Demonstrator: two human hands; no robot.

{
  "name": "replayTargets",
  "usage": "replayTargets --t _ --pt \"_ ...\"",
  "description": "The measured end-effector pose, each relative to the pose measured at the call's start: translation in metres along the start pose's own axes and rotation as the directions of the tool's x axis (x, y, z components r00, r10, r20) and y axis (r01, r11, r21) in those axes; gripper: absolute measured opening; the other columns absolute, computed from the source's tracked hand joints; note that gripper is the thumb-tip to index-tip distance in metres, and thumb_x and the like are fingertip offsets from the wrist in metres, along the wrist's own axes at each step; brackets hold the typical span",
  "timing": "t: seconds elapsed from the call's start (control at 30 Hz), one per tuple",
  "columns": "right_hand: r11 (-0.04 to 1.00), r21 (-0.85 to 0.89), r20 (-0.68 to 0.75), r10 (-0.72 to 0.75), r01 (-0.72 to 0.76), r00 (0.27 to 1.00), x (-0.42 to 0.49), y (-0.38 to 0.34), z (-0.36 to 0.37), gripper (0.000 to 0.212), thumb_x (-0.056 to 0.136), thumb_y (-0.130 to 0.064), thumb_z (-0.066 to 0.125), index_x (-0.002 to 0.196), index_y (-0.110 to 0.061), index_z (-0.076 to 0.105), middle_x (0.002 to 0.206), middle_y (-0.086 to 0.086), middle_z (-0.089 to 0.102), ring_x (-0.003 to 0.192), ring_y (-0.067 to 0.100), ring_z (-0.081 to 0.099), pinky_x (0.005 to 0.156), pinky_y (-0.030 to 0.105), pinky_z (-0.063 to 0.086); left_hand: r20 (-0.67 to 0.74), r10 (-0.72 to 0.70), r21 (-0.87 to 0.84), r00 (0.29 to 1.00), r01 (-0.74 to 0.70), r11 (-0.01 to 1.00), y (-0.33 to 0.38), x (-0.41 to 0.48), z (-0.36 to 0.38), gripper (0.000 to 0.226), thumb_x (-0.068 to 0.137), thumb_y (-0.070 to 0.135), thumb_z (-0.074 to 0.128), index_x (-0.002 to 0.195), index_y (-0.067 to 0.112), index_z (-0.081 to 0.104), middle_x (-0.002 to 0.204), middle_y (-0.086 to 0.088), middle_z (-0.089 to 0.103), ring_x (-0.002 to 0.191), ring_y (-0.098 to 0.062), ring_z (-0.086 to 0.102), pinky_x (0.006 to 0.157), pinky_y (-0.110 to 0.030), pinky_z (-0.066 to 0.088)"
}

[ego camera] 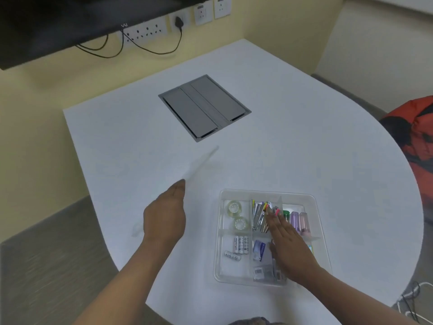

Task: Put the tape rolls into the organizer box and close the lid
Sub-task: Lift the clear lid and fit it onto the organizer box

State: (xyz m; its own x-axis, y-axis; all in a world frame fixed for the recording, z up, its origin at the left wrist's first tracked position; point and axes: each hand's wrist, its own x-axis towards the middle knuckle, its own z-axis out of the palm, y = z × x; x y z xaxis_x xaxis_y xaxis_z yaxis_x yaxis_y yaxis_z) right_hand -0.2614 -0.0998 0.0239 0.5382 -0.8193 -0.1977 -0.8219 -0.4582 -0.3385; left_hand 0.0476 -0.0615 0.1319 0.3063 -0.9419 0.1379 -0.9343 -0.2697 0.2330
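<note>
Item: organizer box (315,202), clear plastic, open-topped, under my right hand (289,245), which lies flat with fingers spread over the middle compartments, gripping nothing. Tape rolls (236,215): two, clear, both already in the compartment just left of that hand's fingertips. Step in hand, as I judge it: loading is done and the lid comes next. Lid (185,170): one, transparent and motion-blurred, held tilted at its near edge by my left hand (165,219), which is closed on it, well left of the box. Next move calls for carrying the lid right, squaring it over the rim, and clearing my right hand first. Other contents: batteries (239,246), four counted, below the tape; nail clippers (260,215), a bundle too blurred to count; capped tubes (298,221), three, right of the fingertips; cards (260,249), uncountable.
</note>
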Motion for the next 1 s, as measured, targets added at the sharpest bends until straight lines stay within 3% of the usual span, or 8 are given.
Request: replayTargets --t 0.1,0.17,0.3,0.47,0.67,0.77,0.9,1.0 --pt "0.997 0.082 -0.125 0.002 0.008 0.992 0.014 -0.013 -0.021 0.101 0.072 0.018 0.034 0.149 -0.029 -0.012 0.158 -0.014 -0.012 0.146 0.008 -0.011 0.111 0.019 -0.016 -0.130 0.107 0.033 0.986 -0.103 0.994 0.017 0.015 -0.024 0.073 0.055 -0.018 0.062 0.125 0.005 0.058 0.111 -0.011 0.070 0.074 -0.033 0.067 0.059 -0.038 0.053" --pt "0.987 0.160 -0.208 0.035 -0.002 0.978 0.023 -0.020 -0.040 0.099 0.078 0.019 0.033 0.150 -0.035 -0.008 0.158 -0.020 -0.010 0.144 -0.002 -0.011 0.109 0.019 -0.005 -0.183 0.166 0.052 0.969 -0.159 0.986 0.028 0.024 -0.037 0.071 0.054 -0.018 0.062 0.122 0.004 0.060 0.103 -0.011 0.072 0.068 -0.033 0.065 0.061 -0.038 0.052" --pt "0.926 0.362 -0.393 0.049 0.106 0.918 0.041 -0.028 -0.085 0.072 0.098 -0.002 0.040 0.150 -0.034 0.001 0.159 -0.017 0.000 0.145 -0.002 -0.002 0.113 0.014 0.008 -0.255 0.246 0.009 0.935 -0.252 0.968 0.046 0.039 -0.058 0.057 0.069 -0.012 0.052 0.121 0.009 0.061 0.106 -0.008 0.072 0.074 -0.032 0.065 0.073 -0.041 0.051" --pt "0.848 0.513 -0.438 0.129 0.130 0.890 0.049 -0.022 -0.125 0.064 0.101 -0.022 0.043 0.152 -0.027 0.003 0.159 -0.013 0.005 0.143 -0.003 0.007 0.111 0.007 0.008 -0.199 0.362 -0.287 0.911 -0.407 0.867 0.061 0.056 -0.082 0.047 0.086 -0.005 0.047 0.121 0.023 0.061 0.110 0.005 0.070 0.089 -0.025 0.065 0.081 -0.042 0.051" --pt "0.774 0.617 -0.548 0.294 0.141 0.783 0.040 -0.005 -0.152 0.050 0.101 -0.014 0.044 0.148 -0.014 0.029 0.148 -0.007 0.037 0.134 0.002 0.035 0.111 0.018 0.025 -0.176 0.452 -0.502 0.874 -0.475 0.723 0.071 0.072 -0.096 0.043 0.093 0.002 0.042 0.120 0.029 0.060 0.108 0.019 0.067 0.090 -0.010 0.065 0.081 -0.041 0.054" --pt "0.729 0.664 -0.541 0.316 0.166 0.780 0.030 0.003 -0.159 0.033 0.101 -0.011 0.045 0.133 -0.014 0.051 0.127 -0.008 0.061 0.119 -0.004 0.051 0.101 0.012 0.036 -0.187 0.487 -0.512 0.853 -0.508 0.693 0.078 0.079 -0.093 0.042 0.093 0.004 0.042 0.120 0.031 0.059 0.107 0.020 0.067 0.091 -0.008 0.064 0.082 -0.040 0.053" --pt "0.616 0.766 -0.506 0.403 0.182 0.763 0.018 0.010 -0.157 0.020 0.099 -0.004 0.047 0.104 -0.015 0.062 0.099 -0.003 0.072 0.099 0.005 0.065 0.090 0.015 0.048 -0.345 0.437 -0.442 0.830 -0.555 0.705 0.087 0.087 -0.079 0.027 0.094 0.020 0.050 0.118 0.027 0.060 0.112 0.018 0.060 0.103 -0.004 0.057 0.093 -0.032 0.047" --pt "0.517 0.839 -0.452 0.484 0.172 0.749 0.010 0.017 -0.152 0.020 0.098 -0.001 0.047 0.100 -0.013 0.062 0.096 0.003 0.072 0.094 0.013 0.068 0.086 0.016 0.050 -0.422 0.230 -0.479 0.877 -0.431 0.765 0.082 0.085 -0.057 0.038 0.091 0.021 0.059 0.128 0.024 0.051 0.128 0.010 0.051 0.120 -0.004 0.046 0.101 -0.016 0.034"
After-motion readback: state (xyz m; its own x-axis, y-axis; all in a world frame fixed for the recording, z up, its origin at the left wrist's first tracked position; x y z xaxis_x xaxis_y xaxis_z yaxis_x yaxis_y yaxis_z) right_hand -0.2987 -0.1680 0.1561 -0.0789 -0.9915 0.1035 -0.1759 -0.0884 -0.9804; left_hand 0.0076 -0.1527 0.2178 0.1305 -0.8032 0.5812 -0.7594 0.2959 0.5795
